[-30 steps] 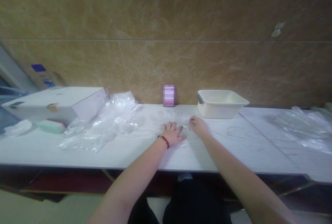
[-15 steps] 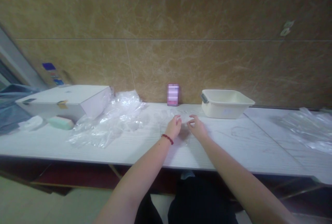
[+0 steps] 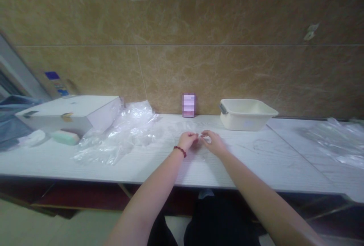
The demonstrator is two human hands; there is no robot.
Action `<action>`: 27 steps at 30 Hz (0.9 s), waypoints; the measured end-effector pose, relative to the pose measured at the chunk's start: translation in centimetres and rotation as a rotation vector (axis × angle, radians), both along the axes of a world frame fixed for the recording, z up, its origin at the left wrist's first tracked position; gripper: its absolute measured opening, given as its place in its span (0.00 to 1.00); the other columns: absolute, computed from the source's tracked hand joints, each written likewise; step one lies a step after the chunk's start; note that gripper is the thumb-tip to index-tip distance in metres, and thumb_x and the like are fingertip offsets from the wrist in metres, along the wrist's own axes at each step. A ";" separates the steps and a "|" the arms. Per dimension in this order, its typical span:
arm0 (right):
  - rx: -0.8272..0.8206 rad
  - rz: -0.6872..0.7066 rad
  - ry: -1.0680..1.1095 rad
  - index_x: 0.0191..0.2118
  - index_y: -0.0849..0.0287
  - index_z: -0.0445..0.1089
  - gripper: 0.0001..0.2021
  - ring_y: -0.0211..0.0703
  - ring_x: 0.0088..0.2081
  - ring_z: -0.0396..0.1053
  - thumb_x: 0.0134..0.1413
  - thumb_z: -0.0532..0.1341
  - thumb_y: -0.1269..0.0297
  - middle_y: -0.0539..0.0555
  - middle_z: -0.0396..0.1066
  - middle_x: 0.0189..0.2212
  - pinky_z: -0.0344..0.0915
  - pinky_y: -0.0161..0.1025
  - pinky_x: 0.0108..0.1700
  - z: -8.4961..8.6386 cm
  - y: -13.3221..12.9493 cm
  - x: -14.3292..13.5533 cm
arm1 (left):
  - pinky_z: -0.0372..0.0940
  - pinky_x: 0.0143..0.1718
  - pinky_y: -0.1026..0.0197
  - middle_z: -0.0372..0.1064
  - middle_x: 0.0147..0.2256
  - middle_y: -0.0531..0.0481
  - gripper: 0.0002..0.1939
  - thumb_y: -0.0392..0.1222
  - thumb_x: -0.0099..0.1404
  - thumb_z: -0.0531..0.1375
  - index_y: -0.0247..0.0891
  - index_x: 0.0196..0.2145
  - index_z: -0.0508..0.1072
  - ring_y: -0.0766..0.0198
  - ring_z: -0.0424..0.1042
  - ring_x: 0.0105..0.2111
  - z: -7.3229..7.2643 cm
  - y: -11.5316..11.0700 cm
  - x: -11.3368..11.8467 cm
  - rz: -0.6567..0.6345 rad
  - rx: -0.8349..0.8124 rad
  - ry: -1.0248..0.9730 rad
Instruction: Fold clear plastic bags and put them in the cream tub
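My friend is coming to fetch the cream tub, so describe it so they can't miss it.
Face the brown marbled wall and look at the white table along its foot. Right of the small upright pink-framed screen sits the open cream tub. Unlike the closed white box at far left, it has a grey handle.

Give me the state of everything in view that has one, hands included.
Left hand: fingertips pinched together.
Right hand: fingertips pinched; grip on anything unclear.
White box: closed, lying flat.
Cream bin: upright, open-topped.
Left plastic film: crumpled.
Right plastic film: crumpled.
Pink-edged device: standing upright by the wall, display blurred.
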State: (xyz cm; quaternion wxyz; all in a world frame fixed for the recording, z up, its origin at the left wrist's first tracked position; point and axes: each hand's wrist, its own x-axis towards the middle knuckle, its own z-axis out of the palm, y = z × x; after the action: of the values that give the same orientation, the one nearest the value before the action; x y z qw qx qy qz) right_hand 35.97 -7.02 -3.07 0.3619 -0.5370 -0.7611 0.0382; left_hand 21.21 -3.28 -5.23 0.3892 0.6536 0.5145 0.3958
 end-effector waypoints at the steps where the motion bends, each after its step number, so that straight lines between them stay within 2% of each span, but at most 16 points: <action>1: 0.005 -0.024 0.027 0.38 0.57 0.62 0.11 0.40 0.40 0.63 0.50 0.51 0.61 0.51 0.69 0.34 0.56 0.39 0.43 -0.1 0.2 0.3 | 0.61 0.27 0.65 0.69 0.24 0.48 0.13 0.44 0.54 0.53 0.32 0.27 0.71 0.67 0.67 0.25 0.0 0.1 -0.1 0.010 -0.006 0.007; 4: -0.040 -0.082 0.019 0.36 0.58 0.64 0.11 0.39 0.38 0.64 0.52 0.47 0.65 0.52 0.69 0.34 0.58 0.37 0.41 -0.3 0.8 1.2 | 0.62 0.28 0.65 0.70 0.26 0.48 0.10 0.38 0.50 0.57 0.31 0.31 0.71 0.68 0.67 0.25 0.2 0.2 -0.7 0.027 -0.035 0.035; 8: -0.121 -0.007 -0.130 0.35 0.58 0.67 0.11 0.38 0.39 0.64 0.49 0.50 0.68 0.52 0.69 0.35 0.55 0.37 0.44 -0.7 1.3 2.1 | 0.62 0.29 0.65 0.70 0.27 0.47 0.12 0.34 0.47 0.59 0.31 0.33 0.71 0.68 0.68 0.25 0.7 0.1 -1.2 0.030 -0.063 0.091; 11: -0.117 0.050 -0.190 0.37 0.58 0.68 0.12 0.38 0.40 0.63 0.50 0.50 0.64 0.52 0.68 0.36 0.54 0.38 0.45 -0.8 1.1 2.0 | 0.63 0.28 0.65 0.71 0.27 0.47 0.13 0.34 0.48 0.58 0.31 0.34 0.71 0.67 0.68 0.24 0.9 0.0 -1.2 0.009 -0.062 0.130; 16: -0.144 0.036 -0.262 0.41 0.53 0.66 0.14 0.41 0.44 0.59 0.50 0.51 0.58 0.52 0.66 0.40 0.53 0.41 0.46 -1.1 0.8 1.8 | 0.63 0.30 0.64 0.71 0.29 0.46 0.16 0.36 0.48 0.59 0.31 0.37 0.70 0.67 0.69 0.25 1.0 -0.1 -1.2 -0.030 -0.035 0.198; 22: -0.158 0.016 -0.298 0.41 0.51 0.66 0.13 0.40 0.44 0.58 0.52 0.48 0.61 0.50 0.65 0.40 0.52 0.40 0.46 -1.3 1.0 2.0 | 0.62 0.36 0.65 0.70 0.35 0.44 0.17 0.37 0.48 0.58 0.31 0.39 0.70 0.64 0.69 0.33 1.1 -0.2 -1.3 -0.036 0.000 0.295; 27: -0.188 -0.005 -0.354 0.43 0.52 0.65 0.14 0.41 0.44 0.58 0.53 0.47 0.61 0.52 0.65 0.40 0.53 0.40 0.45 -1.1 1.2 2.0 | 0.60 0.38 0.65 0.70 0.36 0.45 0.17 0.36 0.48 0.58 0.32 0.38 0.71 0.64 0.68 0.36 1.3 -0.3 -1.4 -0.018 0.028 0.380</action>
State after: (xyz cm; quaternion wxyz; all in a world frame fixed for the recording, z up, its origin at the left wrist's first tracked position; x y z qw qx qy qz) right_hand 37.95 -5.81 -4.16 0.1707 -0.5688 -0.8044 0.0132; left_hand 19.85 -3.59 -3.88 0.2795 0.7266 0.5673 0.2686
